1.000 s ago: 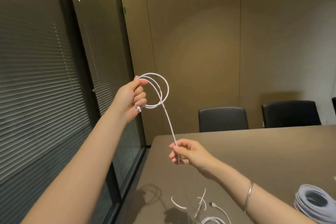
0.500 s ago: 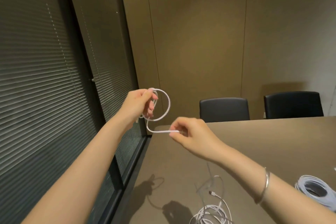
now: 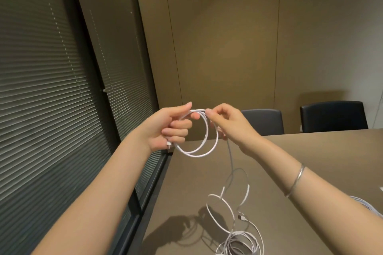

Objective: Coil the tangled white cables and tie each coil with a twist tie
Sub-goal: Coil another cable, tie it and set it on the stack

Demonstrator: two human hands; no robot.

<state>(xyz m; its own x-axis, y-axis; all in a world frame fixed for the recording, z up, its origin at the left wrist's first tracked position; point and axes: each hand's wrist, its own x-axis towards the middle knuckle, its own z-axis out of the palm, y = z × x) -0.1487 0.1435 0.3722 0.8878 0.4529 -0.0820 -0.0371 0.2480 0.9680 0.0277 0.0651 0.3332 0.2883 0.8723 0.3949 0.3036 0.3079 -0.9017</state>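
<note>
A white cable coil (image 3: 207,149) of about two loops hangs in the air above the table's far left corner. My left hand (image 3: 167,128) grips the coil at its top left, a connector end sticking out below the palm. My right hand (image 3: 226,122) pinches the same cable at the coil's top, touching the left hand's fingertips. From the right hand the loose cable (image 3: 231,163) drops down to a tangled pile of white cables (image 3: 238,242) on the table. No twist tie is visible.
The brown table (image 3: 310,161) runs right and toward me. Two dark chairs (image 3: 263,122) (image 3: 333,116) stand at its far side. Another bundle of white cables (image 3: 366,206) peeks out behind my right forearm. Blinds and a dark window frame fill the left.
My right hand has risen from below the coil to its top, laying another loop onto it. Both hands now meet. More slack cable has lifted off the table pile.
</note>
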